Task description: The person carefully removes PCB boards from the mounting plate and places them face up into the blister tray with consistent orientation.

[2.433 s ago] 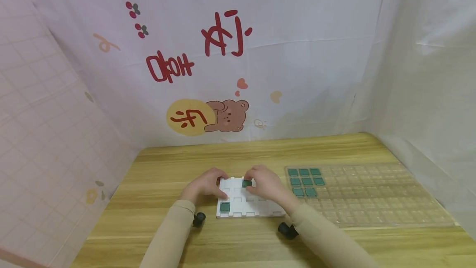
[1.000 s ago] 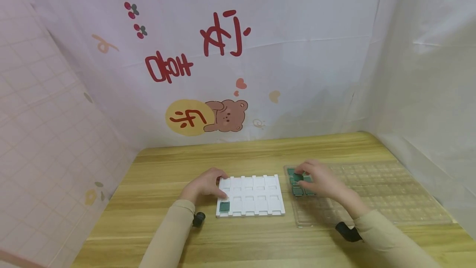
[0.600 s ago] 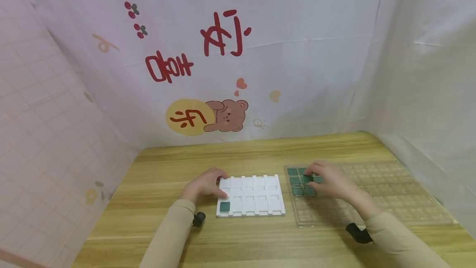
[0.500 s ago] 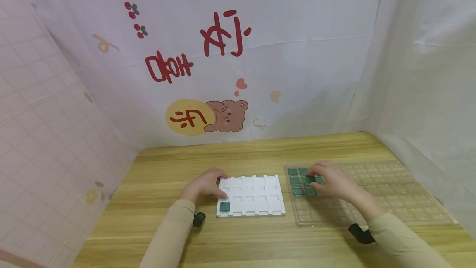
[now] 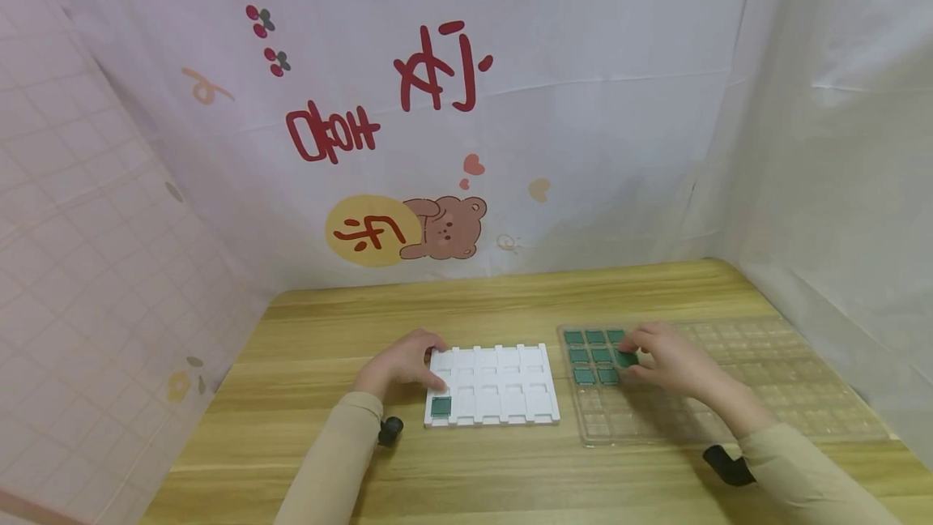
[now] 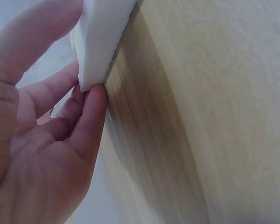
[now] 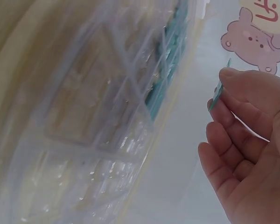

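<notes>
A white tray (image 5: 496, 383) with shallow pockets lies on the table, and one square green chip (image 5: 440, 406) sits in its near left pocket. My left hand (image 5: 399, 363) holds the tray's left end; in the left wrist view the fingertips (image 6: 97, 93) meet its lower edge. My right hand (image 5: 666, 359) pinches another green chip (image 7: 217, 94) between thumb and finger, low over the clear plastic tray (image 5: 717, 379). The held chip appears edge-on in the right wrist view. Several green chips (image 5: 584, 376) lie in the left cells of the clear tray.
A wooden table (image 5: 350, 306) carries both trays side by side. Printed white cloth (image 5: 598, 104) hangs behind it and at both sides. Black wrist cameras (image 5: 725, 464) hang below the sleeves.
My right hand has carried a green chip from the white tray to the clear tray, then shifted rightward over the chips there. The left hand has stayed at the white tray.
</notes>
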The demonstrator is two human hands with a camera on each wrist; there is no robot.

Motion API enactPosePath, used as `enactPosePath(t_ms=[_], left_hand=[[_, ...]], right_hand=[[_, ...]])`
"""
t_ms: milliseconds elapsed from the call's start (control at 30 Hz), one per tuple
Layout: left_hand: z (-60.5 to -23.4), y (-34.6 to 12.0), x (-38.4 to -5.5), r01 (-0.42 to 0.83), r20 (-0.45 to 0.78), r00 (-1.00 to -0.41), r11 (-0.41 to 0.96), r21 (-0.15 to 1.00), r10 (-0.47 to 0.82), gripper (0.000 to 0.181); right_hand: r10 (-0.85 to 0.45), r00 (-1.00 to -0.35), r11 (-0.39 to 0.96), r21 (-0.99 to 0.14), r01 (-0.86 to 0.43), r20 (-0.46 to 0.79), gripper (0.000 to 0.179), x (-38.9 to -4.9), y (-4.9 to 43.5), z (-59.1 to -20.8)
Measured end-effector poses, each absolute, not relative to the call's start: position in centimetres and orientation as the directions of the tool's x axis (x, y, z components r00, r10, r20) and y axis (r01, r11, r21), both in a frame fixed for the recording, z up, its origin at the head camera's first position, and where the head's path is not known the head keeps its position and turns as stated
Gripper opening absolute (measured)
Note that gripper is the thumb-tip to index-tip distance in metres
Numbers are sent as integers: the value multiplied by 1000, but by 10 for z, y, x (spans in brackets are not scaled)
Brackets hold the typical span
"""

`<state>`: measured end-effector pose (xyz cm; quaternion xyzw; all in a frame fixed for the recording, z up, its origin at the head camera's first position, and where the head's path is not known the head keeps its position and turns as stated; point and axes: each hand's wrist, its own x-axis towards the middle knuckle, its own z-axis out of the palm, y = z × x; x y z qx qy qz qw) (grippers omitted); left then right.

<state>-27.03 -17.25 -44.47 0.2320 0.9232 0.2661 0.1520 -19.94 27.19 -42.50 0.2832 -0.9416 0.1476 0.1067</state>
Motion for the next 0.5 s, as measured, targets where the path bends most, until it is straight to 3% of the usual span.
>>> enactPosePath(t_ms=[500], left_hand=[[-445, -172, -270, 335, -171, -849, 760, 556, 499, 60]], right_hand=[[-523, -816, 802, -181, -569, 247, 25, -200, 280, -434]])
